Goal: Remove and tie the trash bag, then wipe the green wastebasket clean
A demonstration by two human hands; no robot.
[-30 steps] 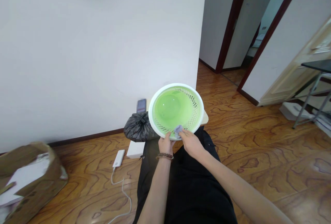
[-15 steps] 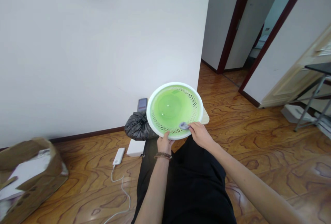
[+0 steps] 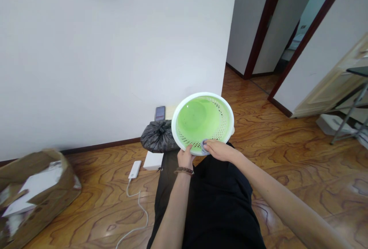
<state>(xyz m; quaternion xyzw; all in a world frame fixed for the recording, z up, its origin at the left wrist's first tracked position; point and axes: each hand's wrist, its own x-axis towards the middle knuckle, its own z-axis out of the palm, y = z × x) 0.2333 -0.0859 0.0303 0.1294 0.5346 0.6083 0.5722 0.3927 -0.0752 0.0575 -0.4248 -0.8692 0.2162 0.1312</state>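
Observation:
A round green plastic basin point(image 3: 198, 120) with a white rim and a perforated band is held tilted above my lap. My left hand point(image 3: 186, 159), with a beaded bracelet at the wrist, grips the near edge, thumb over the rim. My right hand point(image 3: 218, 150) is closed on a small grey-blue cloth point(image 3: 204, 147), which it presses against the near inner wall by the rim. Part of the cloth is hidden under the fingers. To the left of the basin lies a tied black plastic bag point(image 3: 159, 137).
A phone-like device point(image 3: 160, 113) stands behind the bag, by the white wall. A white power strip point(image 3: 135, 169) with its cable lies on the wooden floor. At left is an open cardboard box point(image 3: 54, 195) holding papers; at right stands a folding stool point(image 3: 352, 107).
The basin has shifted slightly right and is tilted more. My right hand has moved the cloth down from the inside onto the near wall and rim, closer to my left hand.

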